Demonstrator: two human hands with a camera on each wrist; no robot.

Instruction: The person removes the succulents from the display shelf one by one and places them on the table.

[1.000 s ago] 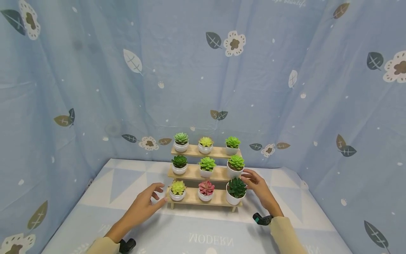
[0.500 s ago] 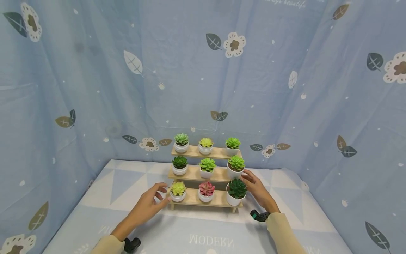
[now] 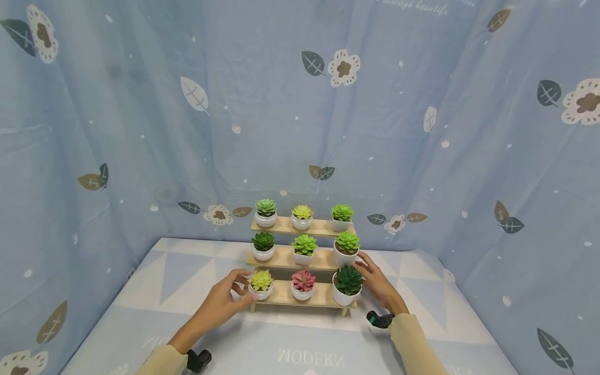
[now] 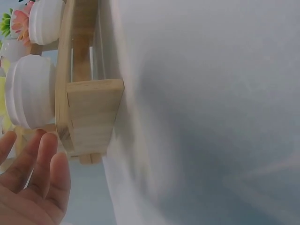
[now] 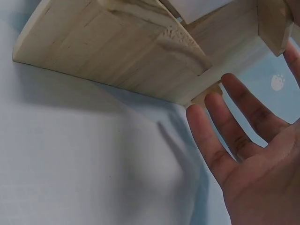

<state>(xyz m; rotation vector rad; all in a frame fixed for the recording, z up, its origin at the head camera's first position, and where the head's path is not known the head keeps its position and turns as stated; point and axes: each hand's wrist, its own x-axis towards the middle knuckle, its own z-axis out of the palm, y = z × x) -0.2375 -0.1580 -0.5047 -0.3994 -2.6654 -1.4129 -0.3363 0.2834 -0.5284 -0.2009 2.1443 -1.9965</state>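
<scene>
A three-tier wooden plant stand [image 3: 285, 297] carries several small potted succulents. At the front tier's left end, my left hand [image 3: 223, 301] reaches beside a yellow-green succulent [image 3: 261, 280], thumb and fingers spread on either side of its white pot. In the left wrist view, the fingertips [image 4: 47, 140] come right up to that pot [image 4: 33, 91]. My right hand [image 3: 378, 284] is at the stand's right end, beside the dark green succulent [image 3: 349, 280] and the bright green one [image 3: 347, 242] above it. Its fingers [image 5: 243, 98] extend loosely along the stand's side panel [image 5: 93, 42].
A pink succulent [image 3: 303, 280] sits mid-front, and three more pots line the top tier, including a yellow one [image 3: 302, 212]. The stand rests on a blue-and-white patterned tablecloth [image 3: 281, 338]. Close behind hangs a blue leaf-print curtain [image 3: 262, 130].
My left hand has moved right, from the stand's left edge to the yellow-green succulent's pot. My right hand stays at the right end, its wrist shifting slightly left.
</scene>
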